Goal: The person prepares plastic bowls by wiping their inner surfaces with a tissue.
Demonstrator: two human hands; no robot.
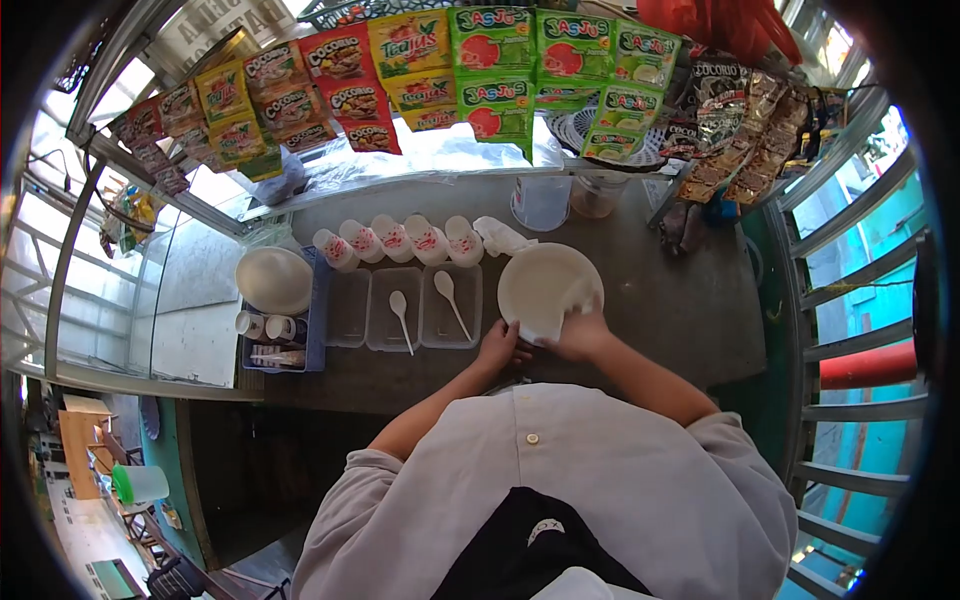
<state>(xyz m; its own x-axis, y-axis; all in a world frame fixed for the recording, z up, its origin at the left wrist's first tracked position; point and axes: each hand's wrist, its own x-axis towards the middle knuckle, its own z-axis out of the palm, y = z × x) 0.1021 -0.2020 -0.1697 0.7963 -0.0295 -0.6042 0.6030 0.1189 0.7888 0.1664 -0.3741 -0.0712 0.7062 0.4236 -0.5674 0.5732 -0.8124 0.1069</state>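
A round white plate (540, 275) is in front of me on the dark counter. My left hand (503, 346) grips its near-left edge, with the thumb at the rim and the other fingers bent below it. My right hand (580, 332) is over the plate's near-right part, its fingers closed on a white tissue (580, 296) pressed to the plate's surface. The tissue and fingertips are blurred, so their outline is hard to make out. Another crumpled white tissue (503, 237) lies just beyond the plate's far-left edge.
Left of the plate, clear plastic trays (380, 335) hold two white spoons (452, 305). Several printed white cups (392, 238) lie in a row behind. A blue basket (318, 325) carries white bowls (274, 280) and small jars. A clear tub (540, 205) stands farther back. Drink sachets (495, 80) hang above.
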